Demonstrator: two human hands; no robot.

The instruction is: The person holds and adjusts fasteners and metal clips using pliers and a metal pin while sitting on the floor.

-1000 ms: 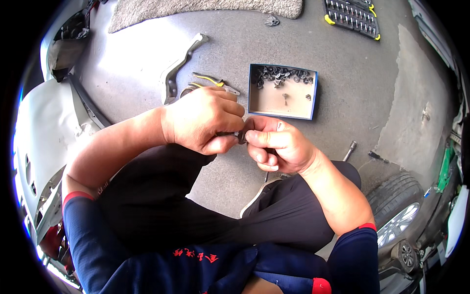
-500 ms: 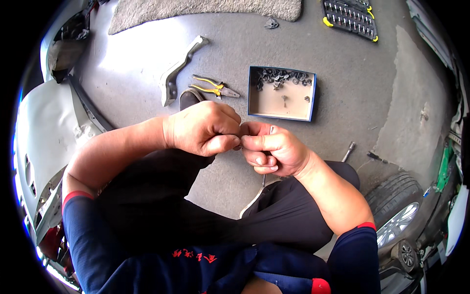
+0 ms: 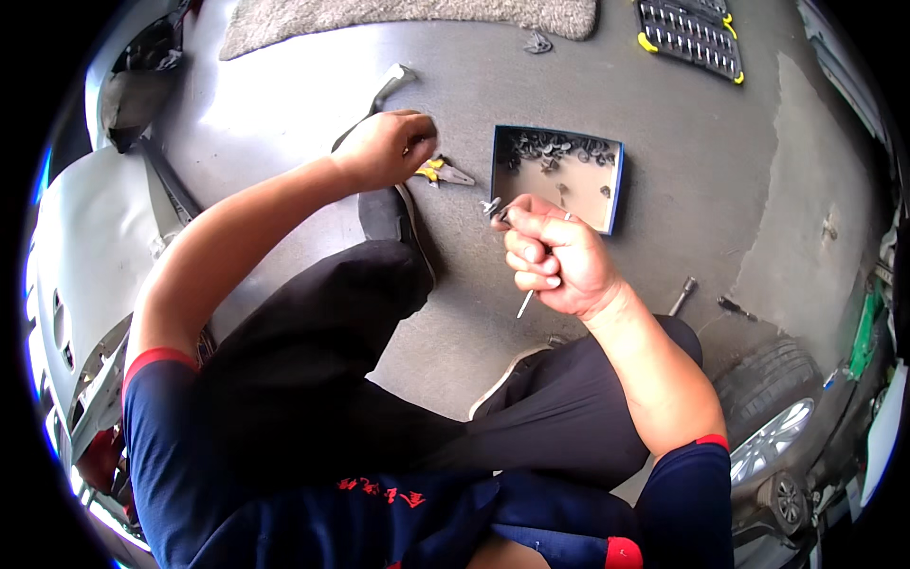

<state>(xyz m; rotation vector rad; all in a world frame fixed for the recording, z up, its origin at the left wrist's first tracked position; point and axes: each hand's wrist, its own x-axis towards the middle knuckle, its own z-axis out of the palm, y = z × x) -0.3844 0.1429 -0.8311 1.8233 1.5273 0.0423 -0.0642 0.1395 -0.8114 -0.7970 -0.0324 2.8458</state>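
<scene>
My right hand is closed in front of the box. Thumb and forefinger pinch a small dark clip with a greyish, shiny end. A thin pale metal rod sticks out below the curled fingers of that hand; its other end is hidden. My left hand is off to the left, fingers curled, over the handles of the yellow-handled pliers. Whatever may be between these fingers does not show. The shallow blue-edged box has many small dark clips along its far side and a few loose ones nearer.
A bent metal bracket lies partly behind my left hand. A socket set and a rug are at the far side. To the right lie a socket tool and a wheel; a pale car panel stands left.
My hands, together before, have come apart. The left has moved up and left over the pliers; the right has moved slightly up and right, and the clip at its fingertips now shows.
</scene>
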